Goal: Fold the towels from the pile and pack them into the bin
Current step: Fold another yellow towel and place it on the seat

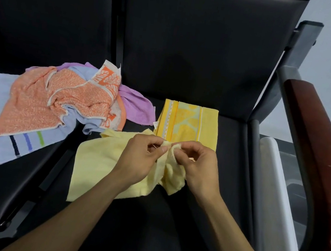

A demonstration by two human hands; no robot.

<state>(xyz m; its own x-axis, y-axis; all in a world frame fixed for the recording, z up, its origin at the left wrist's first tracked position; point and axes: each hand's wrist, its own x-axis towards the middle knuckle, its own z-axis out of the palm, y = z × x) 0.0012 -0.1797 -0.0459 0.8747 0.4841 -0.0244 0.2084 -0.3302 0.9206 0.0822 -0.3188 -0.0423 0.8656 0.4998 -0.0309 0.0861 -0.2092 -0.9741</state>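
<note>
Near the front edge of the bench seat: left hand (pixel 141 160) and right hand (pixel 199 168), each pinched shut on a bunched edge of the pale yellow towel (pixel 99 165), the rest of it lying slack on the bench (pixel 188 75). Risk, judged: thin pinches may slip, the fold skews, or cloth slides off the front edge. Just behind: folded yellow patterned towel (pixel 188 124), small white tag at its left edge, unreadable. Toward the left edge: pile (pixel 57 99) of orange, lilac and blue towels. Bin: possibly the white item (pixel 275 183) beyond the right edge. No writing legible.
</note>
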